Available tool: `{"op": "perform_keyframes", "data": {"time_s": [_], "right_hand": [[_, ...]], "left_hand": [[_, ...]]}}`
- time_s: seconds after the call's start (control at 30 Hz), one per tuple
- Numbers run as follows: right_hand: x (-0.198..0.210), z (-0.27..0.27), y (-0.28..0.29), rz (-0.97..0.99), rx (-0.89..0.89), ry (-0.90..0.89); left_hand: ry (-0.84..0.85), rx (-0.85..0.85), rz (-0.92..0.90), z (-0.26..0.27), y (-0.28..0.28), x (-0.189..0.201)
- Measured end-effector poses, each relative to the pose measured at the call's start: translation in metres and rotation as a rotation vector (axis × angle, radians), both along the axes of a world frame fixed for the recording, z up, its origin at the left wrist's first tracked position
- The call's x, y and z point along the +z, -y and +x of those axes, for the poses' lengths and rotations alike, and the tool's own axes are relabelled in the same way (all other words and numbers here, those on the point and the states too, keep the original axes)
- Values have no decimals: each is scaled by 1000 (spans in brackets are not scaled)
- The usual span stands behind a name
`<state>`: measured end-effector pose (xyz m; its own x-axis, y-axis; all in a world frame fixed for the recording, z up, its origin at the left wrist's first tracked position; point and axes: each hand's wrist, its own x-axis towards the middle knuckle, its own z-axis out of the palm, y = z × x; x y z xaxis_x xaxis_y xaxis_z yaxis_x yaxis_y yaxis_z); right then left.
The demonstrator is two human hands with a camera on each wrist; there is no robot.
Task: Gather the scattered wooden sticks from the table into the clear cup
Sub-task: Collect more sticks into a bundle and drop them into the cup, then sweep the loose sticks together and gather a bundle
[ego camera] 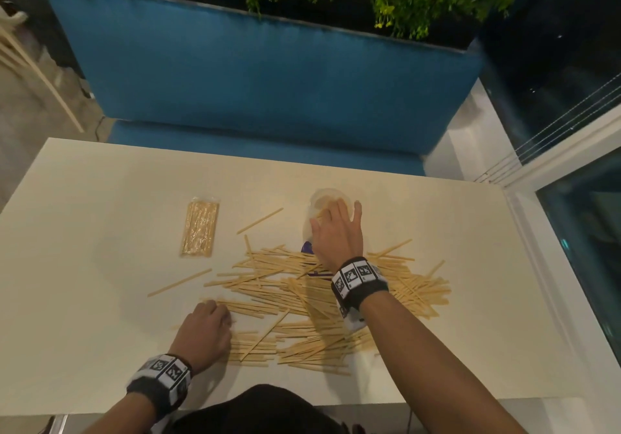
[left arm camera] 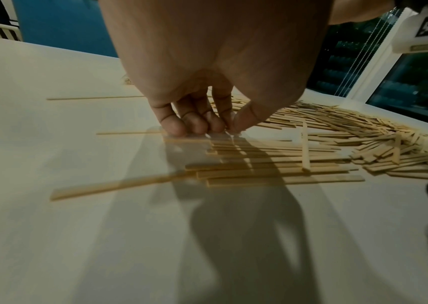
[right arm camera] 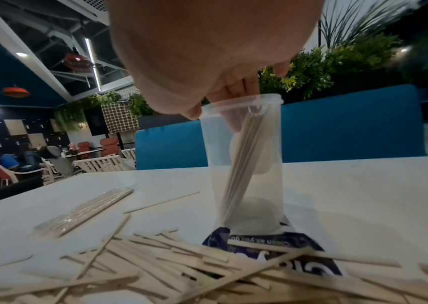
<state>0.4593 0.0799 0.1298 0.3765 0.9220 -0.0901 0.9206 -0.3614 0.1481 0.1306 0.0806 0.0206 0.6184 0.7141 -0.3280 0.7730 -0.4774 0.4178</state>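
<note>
Several flat wooden sticks (ego camera: pixel 312 296) lie in a loose pile across the middle of the white table (ego camera: pixel 100 198). The clear cup (ego camera: pixel 331 198) stands upright just behind the pile. In the right wrist view the cup (right arm camera: pixel 267 185) has a bundle of sticks (right arm camera: pixel 241 164) leaning inside it. My right hand (ego camera: pixel 336 218) hovers over the cup's mouth with spread fingers; its thumb is outside the rim and its fingertips (right arm camera: pixel 236 96) dip in above the bundle. At the pile's left edge, my left hand (ego camera: pixel 221 316) is curled, and its thumb and fingertips (left arm camera: pixel 202 125) pinch stick ends (left arm camera: pixel 233 144) on the table.
A clear-wrapped packet of sticks (ego camera: pixel 200 228) lies flat at the left, with single sticks (ego camera: pixel 179 282) near it. A dark blue printed sachet (right arm camera: pixel 272 244) lies under the cup's front and the pile. A blue bench (ego camera: pixel 268 80) runs along the far edge; windows at the right.
</note>
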Motion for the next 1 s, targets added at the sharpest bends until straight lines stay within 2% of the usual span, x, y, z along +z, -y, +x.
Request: {"op": "perform_keyframes", "data": {"time_s": [0.27,0.37,0.43,0.47,0.53,0.6,0.63,0.7,0.83,0.9,1.0], "right_hand": [[4,0,13,134,38,-56],[7,2,23,373,27,-161],[13,-7,39,571,5,-291],[12,-15,49,599,3,-371],[7,-39,71,478,21,-543],[-2,-68,88,201,63,-687],[-9,-82,94,47,97,-721],[-28,-109,98,-165,180,-664],[-62,-141,91,-309,263,-476],[-70,-147,81,-323,260,-434],[-77,-149,67,-257,233,-479]], "left_hand": [[18,9,2,0,1,2],[35,7,-13,1,0,5],[65,18,-41,2,0,9],[89,29,-60,1,0,10],[158,52,-100,-2,0,16],[195,26,-37,-8,1,21],[175,-11,3,-12,2,25],[73,-98,56,-22,3,33],[-76,-206,141,-36,6,36],[-50,-162,79,-37,1,31],[53,-134,2,-29,-8,23]]}}
